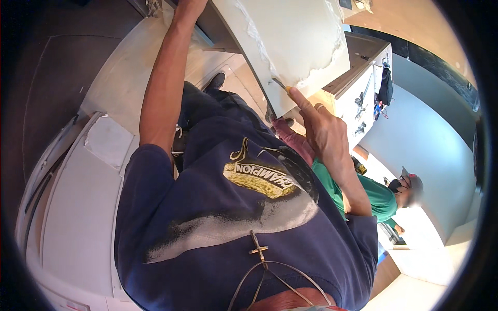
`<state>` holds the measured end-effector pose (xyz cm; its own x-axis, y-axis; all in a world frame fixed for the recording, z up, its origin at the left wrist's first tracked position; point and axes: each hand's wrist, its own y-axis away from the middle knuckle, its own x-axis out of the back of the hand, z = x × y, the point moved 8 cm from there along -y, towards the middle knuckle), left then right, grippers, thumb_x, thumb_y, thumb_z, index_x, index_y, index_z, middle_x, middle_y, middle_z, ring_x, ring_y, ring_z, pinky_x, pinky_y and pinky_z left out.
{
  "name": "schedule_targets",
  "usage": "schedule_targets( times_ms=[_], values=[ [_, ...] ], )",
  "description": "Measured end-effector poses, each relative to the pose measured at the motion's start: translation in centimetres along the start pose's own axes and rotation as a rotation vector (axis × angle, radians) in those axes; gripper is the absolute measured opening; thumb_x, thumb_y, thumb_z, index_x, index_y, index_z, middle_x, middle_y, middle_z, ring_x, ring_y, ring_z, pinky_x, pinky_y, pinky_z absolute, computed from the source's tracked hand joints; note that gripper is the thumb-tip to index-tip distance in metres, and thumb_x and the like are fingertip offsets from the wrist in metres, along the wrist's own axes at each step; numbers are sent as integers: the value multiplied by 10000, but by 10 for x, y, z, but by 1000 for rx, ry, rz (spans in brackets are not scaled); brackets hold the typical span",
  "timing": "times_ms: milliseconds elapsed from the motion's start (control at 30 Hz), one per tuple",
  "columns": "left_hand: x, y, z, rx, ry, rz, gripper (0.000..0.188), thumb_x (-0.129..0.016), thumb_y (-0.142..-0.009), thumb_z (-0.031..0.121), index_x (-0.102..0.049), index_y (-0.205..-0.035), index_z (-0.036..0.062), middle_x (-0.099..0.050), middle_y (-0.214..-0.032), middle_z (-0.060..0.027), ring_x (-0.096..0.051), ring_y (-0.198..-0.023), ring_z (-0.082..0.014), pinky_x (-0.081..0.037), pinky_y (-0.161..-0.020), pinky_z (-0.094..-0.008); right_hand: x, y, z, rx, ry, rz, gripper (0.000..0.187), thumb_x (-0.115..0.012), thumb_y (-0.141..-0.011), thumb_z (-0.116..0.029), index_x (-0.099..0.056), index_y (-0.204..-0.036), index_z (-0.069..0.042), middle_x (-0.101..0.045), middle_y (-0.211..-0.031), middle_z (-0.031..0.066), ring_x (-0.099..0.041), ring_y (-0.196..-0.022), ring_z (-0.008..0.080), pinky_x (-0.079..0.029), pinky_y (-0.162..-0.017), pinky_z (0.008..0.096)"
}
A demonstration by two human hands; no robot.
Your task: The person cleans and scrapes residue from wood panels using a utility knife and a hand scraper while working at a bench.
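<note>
My right hand (322, 124) is closed around a slim tool with a yellow end and a narrow metal blade (279, 82). Its tip touches or hovers just over the white panel (290, 31), close to the panel's near edge; contact cannot be told. Rough, raised streaks of white paste (253, 37) run along the panel's surface, with more toward its right corner. My left hand (192, 6) reaches up to the panel's far left side at the picture's top edge. Its fingers are cut off there, so its grip is hidden.
Close on my right a person in a green shirt (381, 197), cap and dark mask works at a bright surface. A cabinet (363, 98) with tools hanging on its side stands beyond the panel. On my left is a large white vehicle-like body or cabinet (78, 207).
</note>
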<state>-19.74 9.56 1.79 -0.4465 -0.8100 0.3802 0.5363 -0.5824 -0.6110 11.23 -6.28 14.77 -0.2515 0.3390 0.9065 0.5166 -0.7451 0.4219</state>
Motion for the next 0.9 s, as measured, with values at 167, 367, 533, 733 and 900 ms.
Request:
schedule_targets(
  times_ms=[167, 367, 533, 733, 900],
  values=[
    [3, 0, 2, 12, 71, 22, 203, -608, -912, 20, -723, -1079, 28, -625, -1341, -181, -480, -1371, -378, -370, -1162, -467, 6, -5, -3, -7, 27, -8, 554, -659, -964, -111, -563, -1478, -295, -624, -700, 128, -640, -571, 325, -498, -550, 455],
    [-1, -1, 1, -6, 93, 51, 209, -599, -906, 8, -721, -1075, 22, -624, -1337, -206, -477, -1371, -388, -368, -1163, -468, 3, -9, -1, 4, 0, -44, 532, -642, -975, -108, -562, -1476, -265, -642, -696, 147, -645, -582, 338, -498, -544, 452],
    [-8, -1, -7, 0, 77, 49, 213, -603, -910, 16, -720, -1088, 21, -616, -1360, -210, -466, -1382, -398, -365, -1161, -474, -4, -9, 0, 29, 34, -41, 642, -688, -892, -115, -523, -1499, -245, -651, -732, 141, -649, -608, 336, -498, -556, 455],
    [3, 8, -10, 118, 127, 69, 286, -622, -931, 43, -665, -1213, 32, -525, -1466, -215, -435, -1410, -405, -362, -1160, -475, -3, -11, 5, 33, 53, -35, 533, -639, -975, -119, -551, -1480, -267, -668, -757, 177, -673, -663, 371, -507, -591, 485],
    [14, 48, -7, 222, 224, 124, 442, -680, -915, 71, -569, -1342, 51, -450, -1531, -201, -405, -1426, -404, -329, -1174, -501, -2, -4, 3, 51, 92, -24, 607, -660, -953, -143, -505, -1519, -297, -660, -801, 144, -675, -652, 329, -519, -565, 456]
  ],
)
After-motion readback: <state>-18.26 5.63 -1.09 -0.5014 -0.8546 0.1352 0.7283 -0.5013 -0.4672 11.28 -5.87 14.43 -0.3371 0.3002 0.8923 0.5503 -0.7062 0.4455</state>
